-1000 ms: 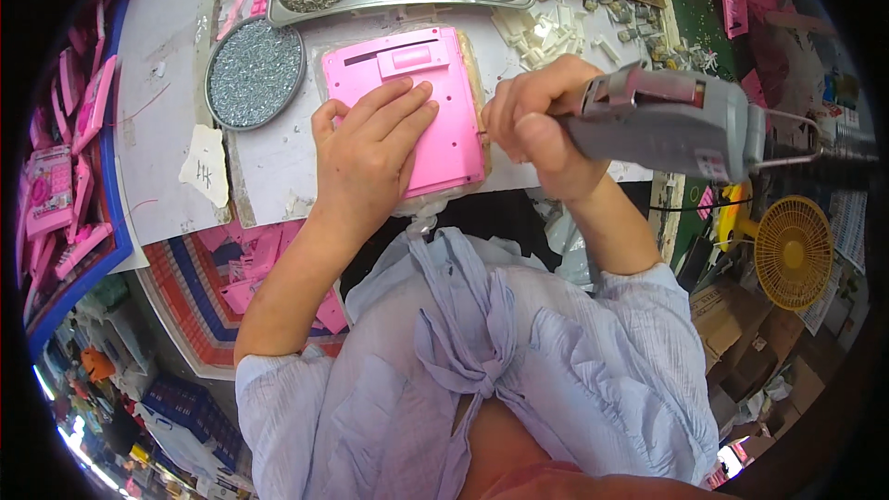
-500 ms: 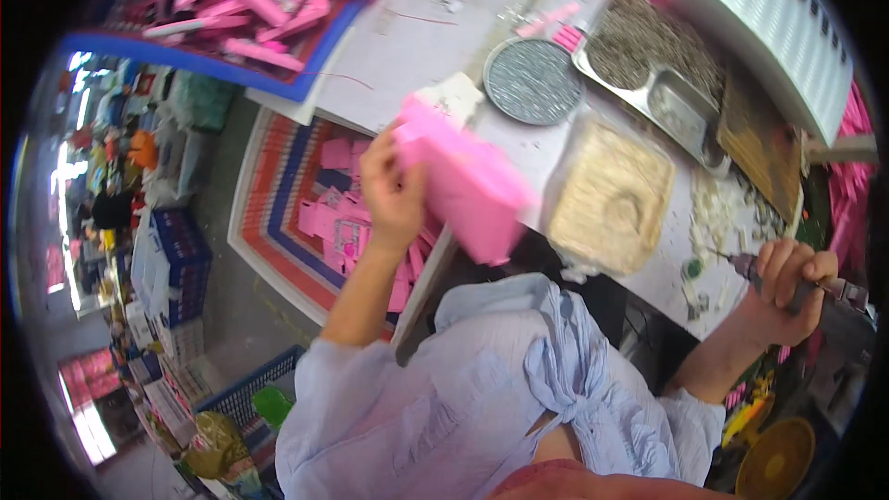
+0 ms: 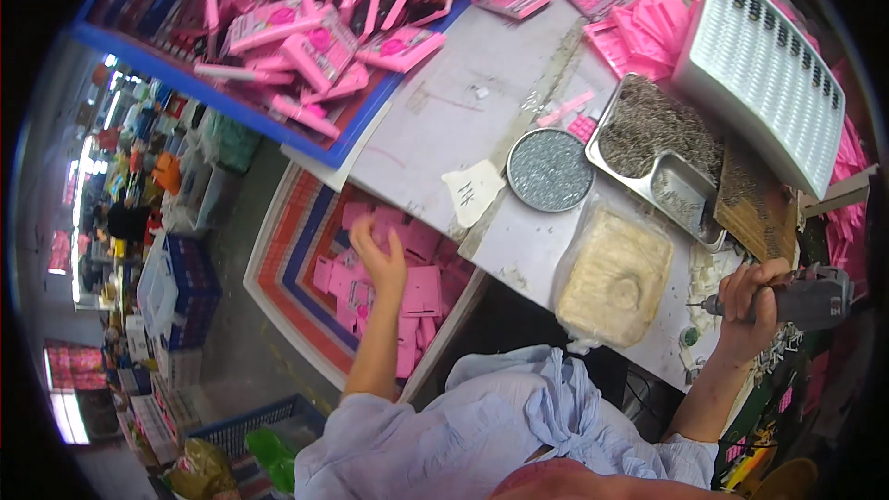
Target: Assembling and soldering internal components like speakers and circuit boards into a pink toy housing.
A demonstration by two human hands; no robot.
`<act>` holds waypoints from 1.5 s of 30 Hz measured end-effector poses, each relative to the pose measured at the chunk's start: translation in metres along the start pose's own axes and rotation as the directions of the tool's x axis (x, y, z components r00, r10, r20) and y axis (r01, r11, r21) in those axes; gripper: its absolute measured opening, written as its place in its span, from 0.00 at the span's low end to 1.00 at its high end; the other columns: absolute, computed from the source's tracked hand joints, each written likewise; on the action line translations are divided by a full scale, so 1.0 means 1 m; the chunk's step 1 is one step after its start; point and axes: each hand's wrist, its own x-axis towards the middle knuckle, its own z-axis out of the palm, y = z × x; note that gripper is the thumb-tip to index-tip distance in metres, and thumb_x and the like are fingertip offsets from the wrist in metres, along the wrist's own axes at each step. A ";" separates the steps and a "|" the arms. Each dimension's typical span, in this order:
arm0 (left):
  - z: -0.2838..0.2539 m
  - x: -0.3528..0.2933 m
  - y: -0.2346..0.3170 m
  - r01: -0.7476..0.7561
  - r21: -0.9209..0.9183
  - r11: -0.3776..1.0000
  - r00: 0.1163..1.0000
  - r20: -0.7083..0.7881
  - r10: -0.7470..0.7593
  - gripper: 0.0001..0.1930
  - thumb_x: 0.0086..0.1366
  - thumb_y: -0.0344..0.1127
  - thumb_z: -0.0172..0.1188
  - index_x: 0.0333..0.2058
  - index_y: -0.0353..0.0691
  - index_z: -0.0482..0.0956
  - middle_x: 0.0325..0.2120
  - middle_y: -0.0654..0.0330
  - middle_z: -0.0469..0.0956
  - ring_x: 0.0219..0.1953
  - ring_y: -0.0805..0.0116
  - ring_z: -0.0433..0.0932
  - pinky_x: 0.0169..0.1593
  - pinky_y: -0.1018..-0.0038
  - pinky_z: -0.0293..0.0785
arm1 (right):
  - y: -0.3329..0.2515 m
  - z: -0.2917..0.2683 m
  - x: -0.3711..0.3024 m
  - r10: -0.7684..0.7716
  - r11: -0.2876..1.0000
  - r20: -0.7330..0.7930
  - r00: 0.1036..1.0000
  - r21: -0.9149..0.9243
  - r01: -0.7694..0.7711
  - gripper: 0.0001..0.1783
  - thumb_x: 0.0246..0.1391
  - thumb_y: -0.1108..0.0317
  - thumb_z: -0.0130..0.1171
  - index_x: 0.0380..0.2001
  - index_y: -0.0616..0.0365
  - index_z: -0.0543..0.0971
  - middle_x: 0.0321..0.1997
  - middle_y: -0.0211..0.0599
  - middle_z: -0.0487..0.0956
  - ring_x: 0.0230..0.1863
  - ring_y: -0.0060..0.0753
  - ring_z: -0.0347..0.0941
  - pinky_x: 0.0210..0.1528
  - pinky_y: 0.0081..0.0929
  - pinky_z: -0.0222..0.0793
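Fingers of the left hand (image 3: 378, 257) are parted and loosely curved, with a clear gap between thumb and fingertips, and nothing shows in their hold. The hand is over a bin (image 3: 282, 301) at the left, below the level of the table (image 3: 431, 134), and pink plastic cases (image 3: 424, 292) lie heaped in it, right by the fingers; whether any fingertip touches one cannot be told. A striped sheet (image 3: 298, 222) lines the bin, probably so the cases do not scrape as they pile up.

Out at the right, the right hand (image 3: 755, 296) has its fingers wrapped closely round a grey power screwdriver (image 3: 815, 303). Its bit points left, over the table's right part, and the full grip seems meant to steady the tool's weight while the other arm stretches the opposite way.

Between the two hands, a plastic-wrapped pad (image 3: 613, 273) rests at the table's near edge, likely put there for easy reach from both sides. Just beyond it are a round dish (image 3: 509, 181) of small screws and a metal tray (image 3: 619, 180) of loose metal bits, apparently kept close so that reaching stays short.
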 end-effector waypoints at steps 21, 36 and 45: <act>0.292 0.452 0.188 0.517 -0.851 0.088 0.840 0.486 -0.242 0.11 0.66 0.26 0.62 0.44 0.28 0.74 0.33 0.50 0.79 0.27 0.60 0.82 0.29 0.72 0.86 | -0.025 -0.003 -0.014 -0.688 0.408 -0.132 0.714 -0.884 0.229 0.37 0.54 0.68 0.64 0.66 0.65 0.64 0.51 0.49 0.77 0.53 0.40 0.71 0.58 0.39 0.66; 0.022 -0.022 0.246 0.957 -0.289 -0.016 0.283 0.921 0.268 0.27 0.73 0.29 0.55 0.67 0.38 0.59 0.43 0.52 0.80 0.35 0.61 0.85 0.37 0.70 0.86 | 0.080 0.071 -0.035 0.358 0.583 0.114 0.927 0.748 -0.317 0.45 0.70 0.34 0.46 0.73 0.60 0.58 0.69 0.45 0.71 0.66 0.41 0.72 0.70 0.47 0.66; 0.010 -0.063 0.241 0.549 -0.398 0.735 0.233 0.917 0.323 0.44 0.71 0.28 0.60 0.77 0.40 0.42 0.57 0.51 0.77 0.41 0.73 0.81 0.41 0.77 0.78 | 0.060 0.016 -0.075 0.491 0.763 -0.314 0.813 -0.295 -0.575 0.20 0.75 0.55 0.50 0.50 0.64 0.79 0.42 0.29 0.82 0.42 0.14 0.74 0.46 0.22 0.73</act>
